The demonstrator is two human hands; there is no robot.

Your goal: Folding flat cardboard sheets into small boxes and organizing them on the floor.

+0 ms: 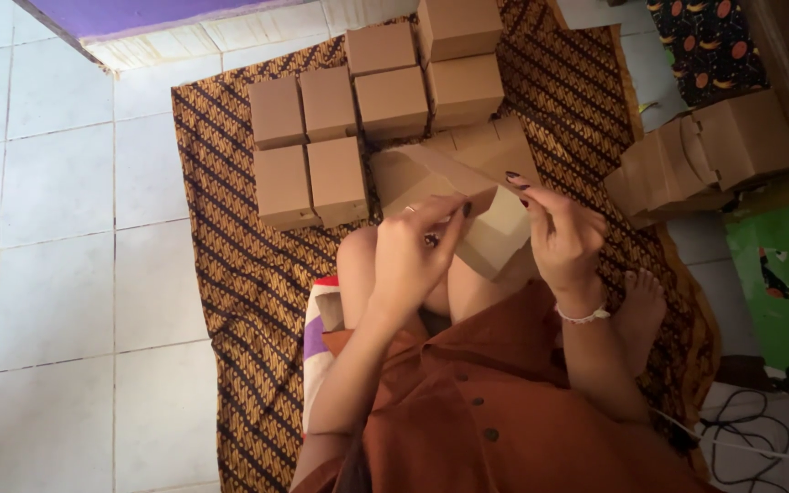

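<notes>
The person sits on a patterned brown cloth (239, 301) spread over a white tiled floor (57, 228), folding a half-formed cardboard box (490, 228) held above the knees; the left hand (413, 260) pinches a flap at the box's near edge, fingers closed on the card, and the right hand (563, 237) grips the opposite side with fingertips curled over the panel; the step looks like shaping the walls and tucking flaps, and the next move seems to call for pressing a flap inward while the other hand steadies the body; beyond the box stand finished boxes (321, 146) in rows; right of it lies a stack of flat blanks (705, 151); cables (741, 429) trail nearer the person.
</notes>
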